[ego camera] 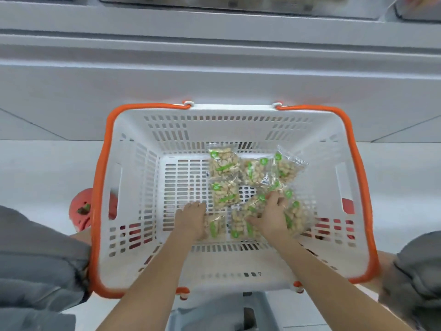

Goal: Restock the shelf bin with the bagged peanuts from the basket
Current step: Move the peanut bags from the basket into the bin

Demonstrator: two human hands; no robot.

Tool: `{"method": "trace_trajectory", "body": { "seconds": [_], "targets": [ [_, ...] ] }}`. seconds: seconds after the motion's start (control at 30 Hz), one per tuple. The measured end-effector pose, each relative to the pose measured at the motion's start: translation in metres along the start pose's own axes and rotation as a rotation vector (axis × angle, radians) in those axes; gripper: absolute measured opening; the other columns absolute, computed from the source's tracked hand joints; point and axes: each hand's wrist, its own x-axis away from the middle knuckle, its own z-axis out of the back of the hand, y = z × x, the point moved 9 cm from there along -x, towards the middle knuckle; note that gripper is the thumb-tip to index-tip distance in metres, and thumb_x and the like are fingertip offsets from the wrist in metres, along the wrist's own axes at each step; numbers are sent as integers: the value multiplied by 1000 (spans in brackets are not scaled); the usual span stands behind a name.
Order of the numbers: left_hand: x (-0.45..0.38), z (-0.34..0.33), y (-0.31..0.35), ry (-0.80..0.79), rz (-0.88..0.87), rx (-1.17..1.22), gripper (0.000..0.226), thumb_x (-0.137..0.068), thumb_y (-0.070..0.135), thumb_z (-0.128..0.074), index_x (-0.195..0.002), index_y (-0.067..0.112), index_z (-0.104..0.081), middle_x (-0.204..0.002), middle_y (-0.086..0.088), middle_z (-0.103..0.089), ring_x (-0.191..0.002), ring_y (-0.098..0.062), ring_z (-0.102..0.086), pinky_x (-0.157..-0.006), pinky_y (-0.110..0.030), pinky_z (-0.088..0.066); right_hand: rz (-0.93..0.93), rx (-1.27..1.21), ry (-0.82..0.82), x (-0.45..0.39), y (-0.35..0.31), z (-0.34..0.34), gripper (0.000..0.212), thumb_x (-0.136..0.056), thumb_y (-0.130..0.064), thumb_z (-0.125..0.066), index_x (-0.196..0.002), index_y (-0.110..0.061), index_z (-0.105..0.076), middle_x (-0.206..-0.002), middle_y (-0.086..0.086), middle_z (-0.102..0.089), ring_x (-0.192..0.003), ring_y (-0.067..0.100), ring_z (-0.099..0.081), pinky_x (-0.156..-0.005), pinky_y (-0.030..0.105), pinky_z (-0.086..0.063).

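Here both arms reach down into the white basket [133, 187] with the orange rim, which sits on the pale floor [47, 168] close against the shelf unit [214, 75], presumably so the bags need only a short lift up to the bin. The bagged peanuts [224, 163] lie loose on the basket's slotted bottom, gathered toward the right and near side, with the left half of the bottom bare. I count roughly 7 bags, though the overlaps make that uncertain. The left hand [194, 219] lies over a small bag [216, 226] at the near edge of the pile, fingers extended toward the far side; whether it has actually closed on that bag cannot be told. The right hand [272, 215] is curled down into the near-right heap of bags [294, 215], its fingers seemingly bunching several together, which suggests scooping a handful rather than taking 1 at a time. The 2 hands are just beside each other but not touching. The shelf bin [238, 2] shows only as a blurred strip at the far edge, well apart from the hands, so nothing here has reached it yet. The crinkly wrappers look slippery, so a loose handful could shed a bag.
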Motion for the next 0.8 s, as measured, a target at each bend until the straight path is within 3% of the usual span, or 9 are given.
{"method": "trace_trajectory", "body": {
  "seconds": [0.13, 0.2, 0.3, 0.4, 0.47, 0.53, 0.63, 0.73, 0.8],
  "targets": [
    [8, -2, -1, -61, 3, 90, 45, -76, 17, -70, -111, 16, -42, -110, -5, -56, -99, -23, -56, -78, -33, -44, -182, -210, -77, 0, 17, -9, 64, -70, -25, -84, -110, -14, -34, -112, 12, -53, -88, 24, -60, -74, 35, -53],
    [14, 3, -6, -71, 20, 222, 50, -74, 20, -74, -115, 16, -46, -109, -3, -57, -98, -22, -56, -75, -31, -44, -208, -214, -147, 4, 20, -13, 60, -74, -28, -81, -118, -10, -44, -96, 4, -58, -86, 19, -60, -83, 35, -53],
    [23, 18, -9, -81, 1, 389, 37, -73, 29, -77, -101, 17, -57, -93, 2, -58, -86, -15, -55, -68, -22, -44, -210, -207, -247, 15, 15, -13, 65, -81, -27, -75, -131, 3, -47, -106, 8, -59, -98, 18, -57, -93, 27, -46],
    [36, 44, -12, -117, -1, 589, 38, -73, 24, -80, -99, 9, -59, -87, 0, -59, -74, -13, -60, -56, -19, -47, -153, -249, -270, 23, 0, 6, 37, -85, -19, -71, -110, 6, -64, -87, 5, -61, -76, 10, -58, -70, 15, -43],
    [48, 66, -13, -145, -16, 739, 35, -74, 19, -80, -93, 9, -54, -96, -8, -59, -75, -16, -63, -62, -23, -54, -87, -283, -268, 27, -17, 31, 19, -84, -20, -71, -95, -3, -69, -79, 4, -64, -61, 8, -59, -53, 15, -42],
    [64, 94, -14, -159, -54, 876, 33, -77, 17, -78, -92, 17, -49, -102, -11, -61, -78, -17, -65, -67, -26, -56, -44, -343, -279, 32, -37, 61, 14, -83, -22, -72, -83, -8, -68, -71, 4, -61, -47, 9, -50, -48, 18, -42],
    [91, 142, -12, -126, -129, 947, 37, -79, 15, -75, -110, 12, -54, -85, -7, -61, -71, -12, -62, -60, -21, -55, 5, -428, -291, 47, -71, 112, 16, -83, -24, -73, -85, -9, -65, -77, 3, -63, -60, 11, -56, -67, 28, -55],
    [123, 197, -12, -75, -195, 895, 29, -76, 12, -77, -99, 12, -59, -75, -2, -62, -65, -9, -61, -60, -20, -53, 166, -467, -303, 68, -115, 161, 15, -82, -26, -74, -89, -16, -65, -83, -1, -64, -73, 12, -61, -78, 36, -56],
    [147, 235, -12, -19, -229, 834, 37, -73, 7, -78, -102, 11, -56, -74, -3, -65, -61, -10, -64, -58, -21, -54, 278, -436, -308, 88, -143, 191, 13, -85, -24, -70, -95, -19, -65, -77, -3, -59, -64, 8, -57, -77, 34, -54]
  ]
}}
